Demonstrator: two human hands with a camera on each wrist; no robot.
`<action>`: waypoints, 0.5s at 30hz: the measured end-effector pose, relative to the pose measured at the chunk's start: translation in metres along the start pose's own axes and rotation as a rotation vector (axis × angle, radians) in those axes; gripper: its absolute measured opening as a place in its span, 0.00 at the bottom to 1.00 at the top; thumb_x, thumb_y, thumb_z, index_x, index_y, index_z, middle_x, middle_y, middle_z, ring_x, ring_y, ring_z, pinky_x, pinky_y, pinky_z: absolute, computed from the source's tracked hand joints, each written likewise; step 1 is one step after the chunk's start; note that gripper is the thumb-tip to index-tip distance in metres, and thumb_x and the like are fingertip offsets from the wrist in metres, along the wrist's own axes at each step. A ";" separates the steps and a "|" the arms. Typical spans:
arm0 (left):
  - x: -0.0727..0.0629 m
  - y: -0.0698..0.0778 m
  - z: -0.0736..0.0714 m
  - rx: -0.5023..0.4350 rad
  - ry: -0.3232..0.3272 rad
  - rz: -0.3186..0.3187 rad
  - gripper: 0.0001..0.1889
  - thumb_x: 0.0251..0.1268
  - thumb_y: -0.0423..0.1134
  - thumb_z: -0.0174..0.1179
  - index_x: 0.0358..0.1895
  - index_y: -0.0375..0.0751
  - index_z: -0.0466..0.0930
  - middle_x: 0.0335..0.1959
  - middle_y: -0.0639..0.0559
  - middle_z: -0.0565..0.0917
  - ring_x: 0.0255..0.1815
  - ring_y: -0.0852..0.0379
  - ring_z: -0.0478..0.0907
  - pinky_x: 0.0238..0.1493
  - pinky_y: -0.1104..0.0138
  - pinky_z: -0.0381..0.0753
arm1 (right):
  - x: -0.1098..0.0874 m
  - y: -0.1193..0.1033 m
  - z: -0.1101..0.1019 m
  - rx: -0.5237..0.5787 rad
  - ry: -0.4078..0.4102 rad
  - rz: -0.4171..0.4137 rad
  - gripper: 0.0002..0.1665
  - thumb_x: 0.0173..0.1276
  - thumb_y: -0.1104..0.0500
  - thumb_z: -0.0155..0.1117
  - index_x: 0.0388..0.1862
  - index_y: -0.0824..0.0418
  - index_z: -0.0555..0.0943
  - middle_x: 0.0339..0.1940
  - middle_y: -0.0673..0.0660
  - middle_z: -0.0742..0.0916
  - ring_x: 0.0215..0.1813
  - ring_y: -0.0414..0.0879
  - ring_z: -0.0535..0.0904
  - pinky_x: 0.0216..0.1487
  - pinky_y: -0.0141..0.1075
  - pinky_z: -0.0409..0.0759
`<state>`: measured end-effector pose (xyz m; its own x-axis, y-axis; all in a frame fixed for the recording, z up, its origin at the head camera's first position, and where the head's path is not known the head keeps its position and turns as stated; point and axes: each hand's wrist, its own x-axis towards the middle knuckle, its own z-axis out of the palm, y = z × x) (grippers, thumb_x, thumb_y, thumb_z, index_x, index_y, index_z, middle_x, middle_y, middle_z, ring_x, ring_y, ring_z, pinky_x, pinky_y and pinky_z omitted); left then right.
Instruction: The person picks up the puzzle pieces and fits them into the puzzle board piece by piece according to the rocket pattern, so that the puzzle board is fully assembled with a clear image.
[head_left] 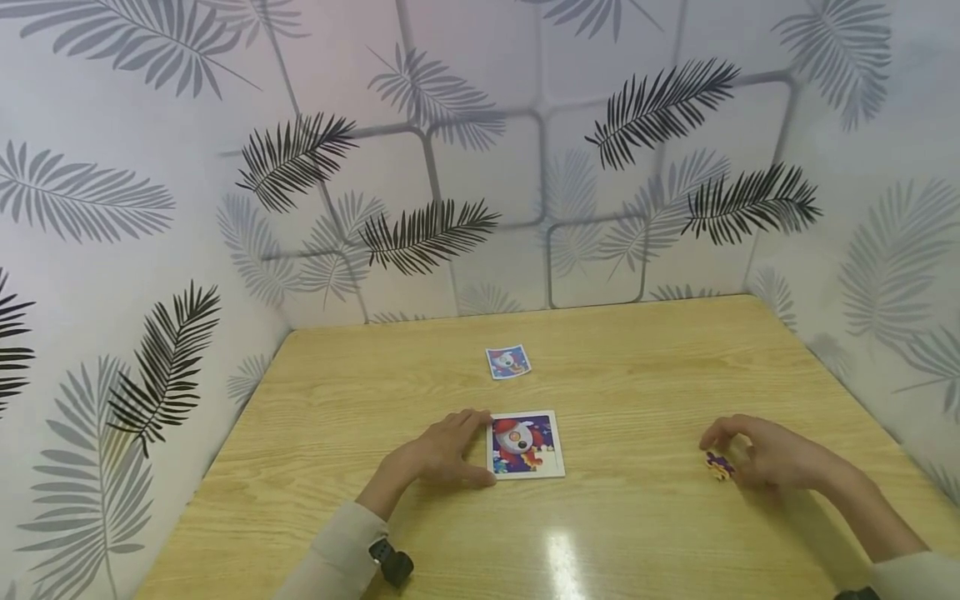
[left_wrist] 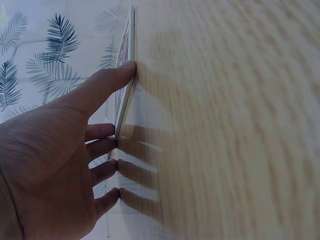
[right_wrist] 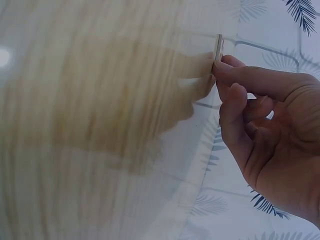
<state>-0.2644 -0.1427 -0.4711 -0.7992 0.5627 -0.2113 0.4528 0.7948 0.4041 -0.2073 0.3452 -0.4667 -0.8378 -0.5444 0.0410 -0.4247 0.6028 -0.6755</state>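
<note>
A square puzzle board [head_left: 522,486] with a white border lies in the middle of the table, its picture showing a round white-and-red figure on purple. Pale bare spots show at its lower right part. My left hand [head_left: 450,454] touches the board's left side, fingers spread, the thumb [left_wrist: 112,82] at the near corner and the other fingertips along the edge. Well to the right, my right hand [head_left: 776,454] pinches a purple-and-yellow puzzle piece [head_left: 720,467] between thumb and fingers. From the right wrist view, that piece [right_wrist: 218,47] appears edge-on as a thin strip.
Behind the board lies a small picture card [head_left: 508,362] with a similar image. The wooden table [head_left: 630,375] meets a leaf-patterned wall [head_left: 480,167] at the back and sides. A dark wrist strap [head_left: 392,562] sits on the left sleeve.
</note>
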 end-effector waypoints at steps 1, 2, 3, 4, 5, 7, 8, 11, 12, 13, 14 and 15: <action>0.000 0.000 -0.001 -0.002 -0.003 0.001 0.46 0.57 0.63 0.68 0.76 0.52 0.57 0.75 0.49 0.65 0.77 0.46 0.61 0.78 0.48 0.60 | 0.001 -0.001 0.001 0.007 0.004 0.002 0.28 0.46 0.74 0.70 0.50 0.61 0.80 0.44 0.58 0.83 0.35 0.32 0.72 0.23 0.28 0.71; 0.000 0.000 -0.001 -0.005 -0.003 0.002 0.46 0.57 0.62 0.68 0.76 0.51 0.57 0.75 0.49 0.65 0.77 0.46 0.61 0.78 0.48 0.60 | 0.001 -0.001 0.001 0.014 0.006 0.007 0.27 0.47 0.74 0.69 0.49 0.61 0.80 0.43 0.58 0.83 0.30 0.31 0.70 0.20 0.27 0.69; -0.001 0.000 -0.002 -0.005 -0.006 0.002 0.46 0.57 0.62 0.68 0.76 0.51 0.57 0.75 0.49 0.65 0.77 0.46 0.61 0.78 0.48 0.60 | 0.001 -0.002 0.001 0.014 0.008 0.011 0.26 0.48 0.74 0.69 0.48 0.60 0.80 0.42 0.58 0.83 0.26 0.31 0.68 0.18 0.27 0.68; -0.001 0.001 -0.002 -0.002 -0.008 0.002 0.46 0.58 0.62 0.68 0.76 0.51 0.57 0.75 0.49 0.64 0.77 0.46 0.60 0.78 0.48 0.60 | 0.001 -0.003 0.002 0.016 0.008 0.024 0.25 0.49 0.74 0.69 0.48 0.60 0.80 0.42 0.58 0.83 0.22 0.30 0.65 0.17 0.26 0.67; -0.001 0.000 -0.002 -0.002 -0.008 0.002 0.46 0.58 0.62 0.68 0.76 0.51 0.57 0.75 0.49 0.64 0.77 0.46 0.60 0.78 0.48 0.60 | 0.001 -0.004 0.003 0.011 0.014 0.034 0.24 0.50 0.74 0.69 0.47 0.60 0.80 0.42 0.58 0.83 0.21 0.30 0.65 0.16 0.25 0.68; -0.001 0.001 -0.002 -0.003 -0.008 0.000 0.46 0.58 0.62 0.68 0.76 0.52 0.57 0.76 0.49 0.64 0.77 0.46 0.60 0.78 0.48 0.60 | 0.001 -0.006 0.004 0.004 0.017 0.053 0.22 0.52 0.72 0.70 0.47 0.59 0.80 0.42 0.58 0.83 0.19 0.29 0.63 0.16 0.25 0.68; -0.001 0.001 -0.002 0.000 -0.008 -0.003 0.46 0.58 0.62 0.68 0.76 0.52 0.57 0.76 0.50 0.64 0.77 0.46 0.60 0.78 0.48 0.59 | 0.001 -0.006 0.004 -0.002 0.017 0.059 0.22 0.53 0.72 0.70 0.47 0.59 0.80 0.43 0.58 0.83 0.18 0.29 0.63 0.17 0.26 0.68; -0.001 0.001 -0.001 -0.003 -0.003 -0.003 0.46 0.57 0.62 0.68 0.76 0.52 0.57 0.75 0.50 0.64 0.77 0.46 0.60 0.78 0.48 0.60 | 0.002 -0.007 0.005 -0.043 0.025 0.069 0.21 0.53 0.68 0.73 0.47 0.58 0.80 0.44 0.55 0.83 0.25 0.31 0.69 0.23 0.27 0.73; -0.001 0.001 -0.001 -0.003 -0.003 -0.004 0.46 0.57 0.62 0.68 0.76 0.52 0.57 0.75 0.50 0.64 0.77 0.46 0.60 0.78 0.48 0.60 | 0.002 -0.007 0.005 -0.060 0.026 0.070 0.21 0.53 0.66 0.74 0.47 0.57 0.80 0.44 0.54 0.83 0.29 0.32 0.71 0.27 0.28 0.73; -0.001 0.001 -0.001 -0.002 -0.004 -0.004 0.46 0.57 0.62 0.68 0.76 0.52 0.57 0.75 0.50 0.64 0.77 0.46 0.60 0.78 0.48 0.60 | 0.002 -0.008 0.005 -0.072 0.022 0.075 0.21 0.53 0.65 0.74 0.47 0.56 0.80 0.45 0.53 0.83 0.34 0.33 0.73 0.31 0.28 0.74; -0.001 0.000 -0.001 -0.002 -0.005 -0.004 0.46 0.57 0.62 0.68 0.76 0.53 0.57 0.75 0.51 0.64 0.77 0.46 0.60 0.78 0.48 0.60 | 0.003 -0.008 0.005 -0.089 0.021 0.077 0.21 0.53 0.64 0.75 0.47 0.55 0.80 0.45 0.51 0.83 0.38 0.34 0.74 0.35 0.29 0.75; -0.001 0.001 -0.001 -0.006 -0.004 -0.002 0.46 0.57 0.62 0.68 0.76 0.52 0.57 0.75 0.50 0.64 0.77 0.46 0.60 0.78 0.47 0.60 | 0.004 -0.008 0.005 -0.102 0.019 0.077 0.21 0.54 0.62 0.75 0.47 0.54 0.80 0.45 0.49 0.83 0.42 0.34 0.75 0.39 0.30 0.76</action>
<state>-0.2636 -0.1433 -0.4694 -0.7984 0.5622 -0.2156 0.4489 0.7944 0.4093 -0.2050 0.3354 -0.4646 -0.8752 -0.4837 0.0060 -0.3906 0.6995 -0.5984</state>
